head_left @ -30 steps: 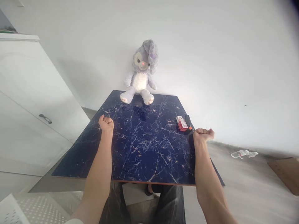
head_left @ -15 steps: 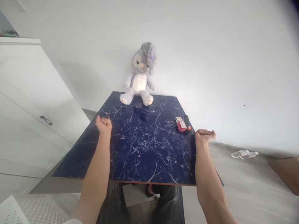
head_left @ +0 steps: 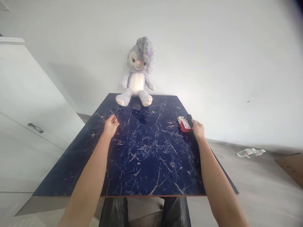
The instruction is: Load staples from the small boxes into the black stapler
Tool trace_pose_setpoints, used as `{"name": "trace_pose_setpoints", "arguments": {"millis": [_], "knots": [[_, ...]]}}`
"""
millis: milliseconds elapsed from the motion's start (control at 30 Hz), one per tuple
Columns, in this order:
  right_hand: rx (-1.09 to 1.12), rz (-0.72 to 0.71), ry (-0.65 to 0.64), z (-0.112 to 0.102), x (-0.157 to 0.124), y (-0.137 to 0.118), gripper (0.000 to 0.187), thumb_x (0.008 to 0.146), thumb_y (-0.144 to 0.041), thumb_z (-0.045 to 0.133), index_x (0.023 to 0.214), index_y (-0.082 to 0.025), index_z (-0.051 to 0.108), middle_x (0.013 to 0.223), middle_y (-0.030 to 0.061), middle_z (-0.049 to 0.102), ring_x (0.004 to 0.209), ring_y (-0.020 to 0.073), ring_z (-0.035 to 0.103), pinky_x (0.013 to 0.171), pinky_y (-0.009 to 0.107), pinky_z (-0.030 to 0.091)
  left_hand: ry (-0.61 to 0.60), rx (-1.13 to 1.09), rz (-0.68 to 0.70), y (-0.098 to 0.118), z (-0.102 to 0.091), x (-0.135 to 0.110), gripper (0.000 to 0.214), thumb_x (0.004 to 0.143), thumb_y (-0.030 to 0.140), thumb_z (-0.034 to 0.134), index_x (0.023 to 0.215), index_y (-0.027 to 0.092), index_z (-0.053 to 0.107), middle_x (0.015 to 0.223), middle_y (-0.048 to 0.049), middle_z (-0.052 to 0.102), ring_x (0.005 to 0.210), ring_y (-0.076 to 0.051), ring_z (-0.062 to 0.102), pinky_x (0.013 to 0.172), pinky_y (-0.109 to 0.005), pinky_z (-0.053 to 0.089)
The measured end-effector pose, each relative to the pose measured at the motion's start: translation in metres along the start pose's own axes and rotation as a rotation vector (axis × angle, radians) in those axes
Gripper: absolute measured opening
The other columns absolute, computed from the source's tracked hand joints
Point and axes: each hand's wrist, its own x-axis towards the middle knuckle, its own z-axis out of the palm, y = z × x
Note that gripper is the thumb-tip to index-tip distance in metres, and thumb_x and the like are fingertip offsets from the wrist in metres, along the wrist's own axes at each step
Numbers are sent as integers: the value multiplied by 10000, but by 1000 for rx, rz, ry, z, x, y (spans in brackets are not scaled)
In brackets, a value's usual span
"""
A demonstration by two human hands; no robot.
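Over the table (head_left: 146, 164), the left hand (head_left: 111, 124) is kept loosely curled, empty. The right hand (head_left: 198, 130) has been moved from the table's edge onto the black stick (head_left: 189, 119) by the red box (head_left: 184, 124); its finger grip cannot be told.

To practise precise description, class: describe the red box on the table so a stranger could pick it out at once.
Find the dark blue marble table with a plush rabbit at its far edge. Near its right edge, by the right hand, lies the red box. It is the only red thing there, with a white far end, beside a black object.
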Motion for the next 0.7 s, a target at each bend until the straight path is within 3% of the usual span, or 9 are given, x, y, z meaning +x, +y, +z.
{"name": "trace_pose_setpoints", "arguments": {"millis": [133, 433, 567, 700], "knots": [[-135, 32, -87, 2, -2, -5, 449, 825, -587, 538, 865, -186, 735, 842, 68, 729, 817, 242, 599, 767, 345, 406, 2, 56, 48, -3, 2, -2, 180, 786, 244, 710, 705, 182, 562, 576, 44, 479, 459, -62, 367, 496, -197, 349], [-56, 37, -125, 22, -20, -22, 396, 835, -558, 551, 816, -195, 707, 753, 35, 703, 722, 202, 582, 676, 303, 382, 31, 284, 226, -16, 9, -10, 216, 743, 206, 710, 634, 182, 525, 559, 47, 452, 459, -65, 322, 460, -180, 283], [-12, -11, -149, 42, -37, -35, 357, 832, -521, 575, 784, -192, 705, 673, 23, 675, 639, 181, 547, 623, 290, 360, 36, 442, 303, -22, 8, -19, 228, 790, 261, 666, 631, 192, 518, 556, 47, 439, 466, -79, 333, 464, -192, 276], [62, -62, -268, 75, -68, -71, 335, 854, -479, 547, 796, -185, 695, 671, 25, 679, 639, 185, 559, 613, 284, 372, 27, 651, 326, -20, 1, -39, 188, 823, 294, 659, 670, 203, 595, 609, 16, 544, 522, -118, 440, 511, -225, 327]]}}
